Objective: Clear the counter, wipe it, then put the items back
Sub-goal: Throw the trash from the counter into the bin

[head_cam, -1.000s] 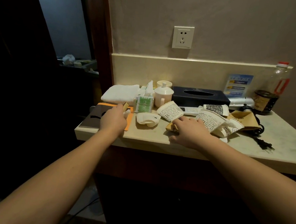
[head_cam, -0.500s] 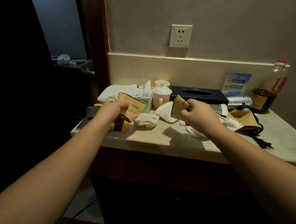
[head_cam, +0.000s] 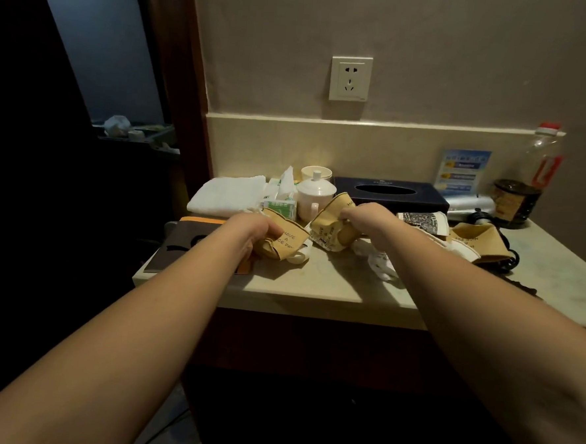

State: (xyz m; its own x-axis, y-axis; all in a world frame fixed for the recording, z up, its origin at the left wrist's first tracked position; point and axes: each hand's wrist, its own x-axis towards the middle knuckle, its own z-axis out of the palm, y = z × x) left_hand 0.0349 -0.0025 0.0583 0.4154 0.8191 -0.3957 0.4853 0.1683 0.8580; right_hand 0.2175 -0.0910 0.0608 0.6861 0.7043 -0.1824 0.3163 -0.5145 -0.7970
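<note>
A: What changed over the last second?

B: Both hands had been flat down on the counter (head_cam: 315,285) among the crushed paper cups; half a second later each had lifted one; at this moment the left hand (head_cam: 249,233) gripped a brown cup (head_cam: 285,238) with fingers curled round it, just above the counter's left part; the right hand (head_cam: 363,219) pinched a second brown cup (head_cam: 331,224) near the white lidded mug (head_cam: 315,195).

A: Meaning for the task?

B: Clearing looked only just begun, my guess; the towel (head_cam: 228,194), tissue box (head_cam: 389,193), bottle (head_cam: 534,175), cord (head_cam: 509,259) and more crushed cups (head_cam: 422,219) sat there untouched; no wiping possible yet.

A: Orientation of the cups?

B: Left one lay tilted; long axis ran roughly left to right, rim end toward the right and slightly up, base tucked in the palm; the print "HAVE A" faced the camera. Right one stood more upright, leaning; open rim pointed up and left, squashed base down by the fingers.

A: Contact with the counter?

B: Left cup seemed to touch another white crushed cup (head_cam: 300,253) beneath; couldn't tell for sure; right cup looked clear of the surface.
</note>
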